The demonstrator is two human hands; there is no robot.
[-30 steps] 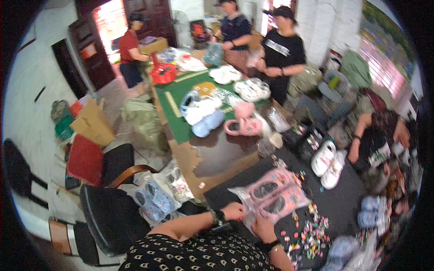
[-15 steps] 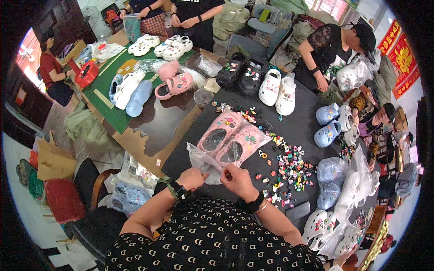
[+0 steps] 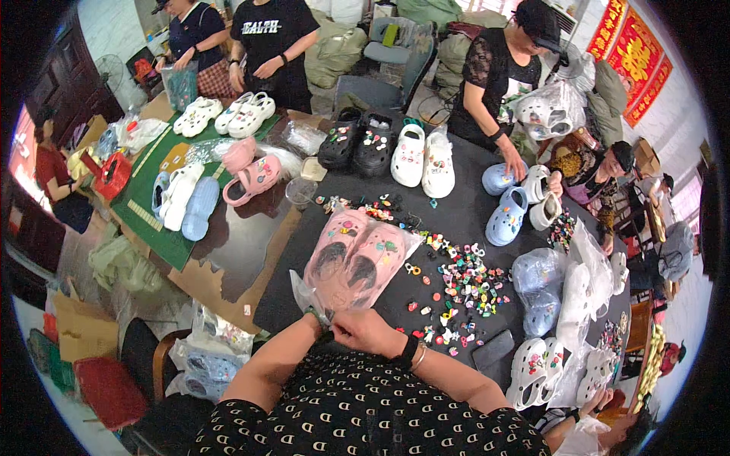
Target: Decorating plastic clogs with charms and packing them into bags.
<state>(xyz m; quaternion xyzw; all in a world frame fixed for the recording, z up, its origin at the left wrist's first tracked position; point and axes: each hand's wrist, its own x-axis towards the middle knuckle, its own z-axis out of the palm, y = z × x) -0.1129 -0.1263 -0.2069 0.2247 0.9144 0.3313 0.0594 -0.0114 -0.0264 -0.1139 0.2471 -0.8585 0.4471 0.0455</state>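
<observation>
A pair of pink clogs (image 3: 347,251) decorated with colourful charms lies side by side inside a clear plastic bag (image 3: 302,289) on the dark tabletop, heels toward me. At the bag's near edge my right hand (image 3: 366,332) is closed, its fingers curled together on the plastic. My left forearm (image 3: 277,357) reaches in beside it; the left hand is mostly hidden behind the right hand and the bag, so its fingers do not show. Loose colourful shoe charms (image 3: 464,281) are scattered right of the bag.
Black clogs (image 3: 372,144) and white clogs (image 3: 423,163) stand beyond the bag. A phone (image 3: 493,350), blue clogs (image 3: 507,215) and bagged shoes (image 3: 538,289) lie to the right. A green mat (image 3: 144,205) with more clogs is at left. Several people work around the table.
My hands have drawn together at the bag's near end, and the left one has slipped out of sight. My view has shifted. A person at the far right has reached to the blue clogs.
</observation>
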